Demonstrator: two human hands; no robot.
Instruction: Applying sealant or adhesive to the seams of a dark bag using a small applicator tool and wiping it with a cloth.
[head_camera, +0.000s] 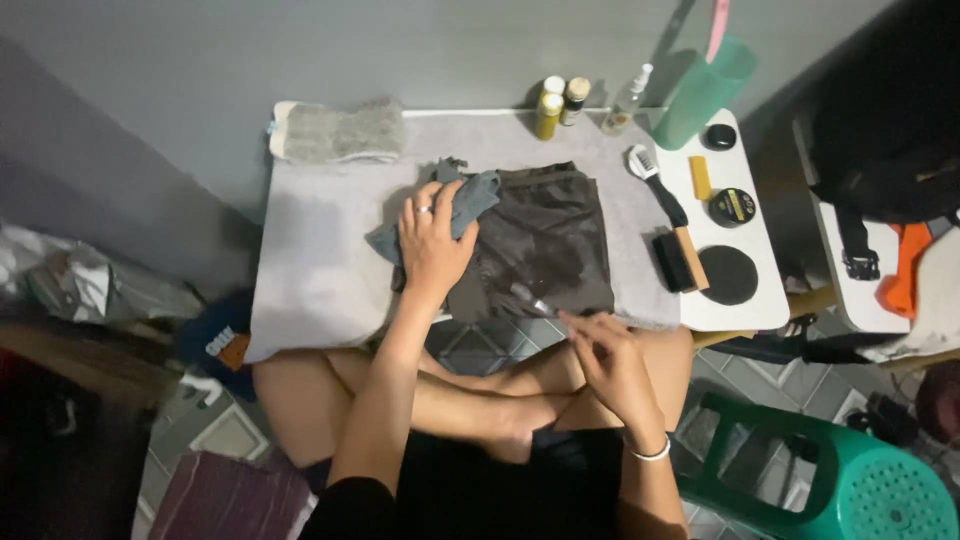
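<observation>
Two hands are working: our left hand (432, 240) is pressing a soft grey cloth (470, 200) onto the limp dark leather bag (545, 235), and our right hand (605, 360) is pinching its near edge.

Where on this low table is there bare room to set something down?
The grey towel's left half is bare, bordered by the folded grey cloth behind and the left hand on the dark leather bag. The white right end is crowded with round tins and brushes.

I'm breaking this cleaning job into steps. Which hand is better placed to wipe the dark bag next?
Probably the left hand: it already presses the grey cloth onto the dark bag. The right hand sits at its near edge.
</observation>
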